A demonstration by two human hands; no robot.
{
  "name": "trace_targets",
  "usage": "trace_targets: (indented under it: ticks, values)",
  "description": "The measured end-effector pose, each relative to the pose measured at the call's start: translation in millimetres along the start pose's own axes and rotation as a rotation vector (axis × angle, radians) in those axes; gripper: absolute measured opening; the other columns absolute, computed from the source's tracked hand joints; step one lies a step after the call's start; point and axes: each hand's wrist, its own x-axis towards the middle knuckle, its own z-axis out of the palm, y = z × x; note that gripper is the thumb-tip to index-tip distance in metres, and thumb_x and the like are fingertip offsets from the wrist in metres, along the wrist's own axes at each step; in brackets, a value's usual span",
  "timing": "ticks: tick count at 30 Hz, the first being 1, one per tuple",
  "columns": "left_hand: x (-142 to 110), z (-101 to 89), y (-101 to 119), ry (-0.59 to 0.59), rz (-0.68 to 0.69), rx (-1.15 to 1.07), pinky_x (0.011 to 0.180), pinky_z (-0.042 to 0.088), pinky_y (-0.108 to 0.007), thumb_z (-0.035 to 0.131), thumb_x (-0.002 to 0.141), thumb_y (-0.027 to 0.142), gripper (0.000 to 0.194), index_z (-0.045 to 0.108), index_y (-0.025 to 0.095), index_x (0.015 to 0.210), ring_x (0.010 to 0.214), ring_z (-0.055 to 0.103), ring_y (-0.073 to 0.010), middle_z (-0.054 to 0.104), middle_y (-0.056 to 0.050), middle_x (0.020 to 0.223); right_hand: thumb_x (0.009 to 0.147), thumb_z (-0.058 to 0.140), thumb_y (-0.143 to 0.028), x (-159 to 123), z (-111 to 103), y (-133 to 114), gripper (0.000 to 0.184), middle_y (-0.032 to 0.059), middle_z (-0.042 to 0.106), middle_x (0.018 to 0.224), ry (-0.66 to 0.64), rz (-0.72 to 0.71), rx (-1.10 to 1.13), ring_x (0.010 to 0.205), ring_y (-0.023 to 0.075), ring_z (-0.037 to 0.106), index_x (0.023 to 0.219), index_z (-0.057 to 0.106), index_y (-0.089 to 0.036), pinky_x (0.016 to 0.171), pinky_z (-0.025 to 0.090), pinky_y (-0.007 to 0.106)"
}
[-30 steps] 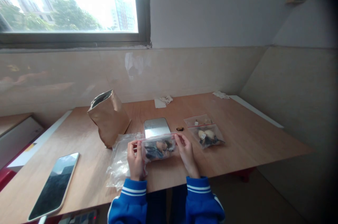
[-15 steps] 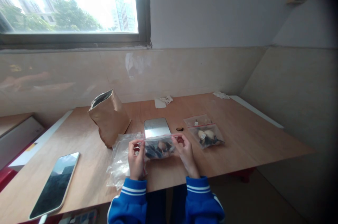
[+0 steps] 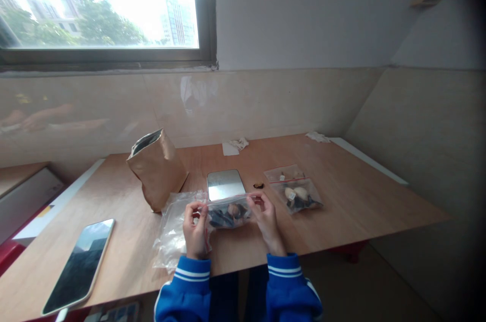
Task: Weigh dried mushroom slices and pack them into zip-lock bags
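Note:
My left hand (image 3: 196, 233) and my right hand (image 3: 268, 223) pinch the two ends of a small clear zip bag (image 3: 229, 213) with a red seal strip. The bag holds dark and pale lumps and hangs just above the wooden table (image 3: 341, 200). Both hands are closed on its top edge. Under my left hand lies a pile of empty clear bags (image 3: 172, 231). A small silver scale (image 3: 225, 183) sits just behind the held bag.
An open brown paper bag (image 3: 156, 169) stands at the left. Two filled zip bags (image 3: 298, 193) lie at the right, a small dark piece (image 3: 258, 185) beside them. A phone (image 3: 79, 265) lies near the front left edge. Crumpled tissues (image 3: 236, 145) rest by the wall.
My hands have drawn slightly closer along the bag's top edge, and the bag has tipped so its contents sit lower and flatter. Nothing else moved.

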Motion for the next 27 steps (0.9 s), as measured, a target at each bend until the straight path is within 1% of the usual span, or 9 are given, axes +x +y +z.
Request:
trace_targets:
  ticks: [4,6,11,15,18,21,23,27]
  values:
    - [-0.2,1.9,2.3,-0.039,-0.012,-0.041,0.069,0.044,-0.024,0.068,0.076,0.044,0.028,0.060,0.018,0.082,0.074,0.057,-0.0142,0.061,-0.002,0.081,0.079,0.062,-0.049,-0.6,-1.1,3.4,0.030,0.0045,0.066,0.087,-0.035,0.058,0.054,0.079,0.0191,0.062,0.089,0.060,-0.020,0.073,0.051,0.030]
    - [-1.1,3.8,3.6,-0.053,-0.038,-0.071,0.066,0.044,-0.023,0.068,0.074,0.045,0.029,0.060,0.018,0.082,0.071,0.057,-0.0137,0.061,-0.002,0.079,0.080,0.060,-0.049,-1.2,-0.9,4.8,0.030,0.0045,0.067,0.088,-0.061,0.083,0.103,0.082,0.0201,0.064,0.091,0.058,-0.022,0.074,0.051,0.031]
    - [-4.1,8.0,7.4,-0.064,-0.099,-0.106,0.057,0.044,-0.022,0.067,0.073,0.048,0.034,0.062,0.018,0.089,0.063,0.056,-0.0120,0.062,-0.001,0.077,0.082,0.058,-0.046,-1.9,1.9,5.6,0.025,0.0052,0.069,0.097,-0.122,0.087,0.193,0.093,0.0216,0.065,0.095,0.054,-0.024,0.085,0.050,0.035]
    - [-4.8,7.5,11.4,-0.121,-0.123,-0.056,0.053,0.043,-0.021,0.067,0.073,0.050,0.038,0.065,0.017,0.092,0.059,0.055,-0.0115,0.062,-0.001,0.074,0.079,0.064,-0.043,-1.8,3.1,4.4,0.029,0.0046,0.068,0.096,-0.077,0.075,0.143,0.089,0.0210,0.065,0.099,0.055,-0.024,0.079,0.051,0.033]
    - [-4.8,6.2,13.9,-0.161,-0.131,-0.003,0.049,0.041,-0.021,0.070,0.070,0.049,0.037,0.067,0.017,0.089,0.055,0.053,-0.0116,0.060,0.000,0.066,0.079,0.063,-0.045,-1.0,2.2,3.8,0.032,0.0054,0.069,0.098,-0.103,0.089,0.116,0.089,0.0210,0.065,0.101,0.058,-0.022,0.078,0.051,0.032]
    - [-5.1,5.9,15.1,-0.154,-0.121,0.014,0.048,0.040,-0.021,0.071,0.069,0.049,0.035,0.067,0.018,0.086,0.052,0.052,-0.0116,0.058,0.001,0.061,0.081,0.062,-0.047,0.7,-0.5,5.2,0.036,0.0077,0.069,0.101,-0.137,0.104,0.073,0.091,0.0220,0.064,0.104,0.063,-0.019,0.080,0.050,0.033]
    - [-5.3,6.1,14.8,-0.142,-0.107,0.008,0.048,0.041,-0.021,0.071,0.070,0.048,0.035,0.068,0.017,0.085,0.052,0.053,-0.0117,0.059,0.001,0.061,0.081,0.061,-0.048,1.9,-2.9,7.4,0.038,0.0084,0.069,0.101,-0.149,0.106,0.029,0.088,0.0217,0.064,0.104,0.065,-0.018,0.078,0.050,0.033]
    - [-4.9,5.7,11.6,-0.123,-0.079,0.004,0.050,0.042,-0.021,0.070,0.071,0.048,0.034,0.068,0.017,0.083,0.055,0.055,-0.0122,0.061,0.001,0.063,0.079,0.062,-0.051,3.3,-6.4,11.6,0.040,0.0090,0.070,0.095,-0.152,0.105,-0.048,0.081,0.0209,0.063,0.097,0.069,-0.016,0.074,0.050,0.032]
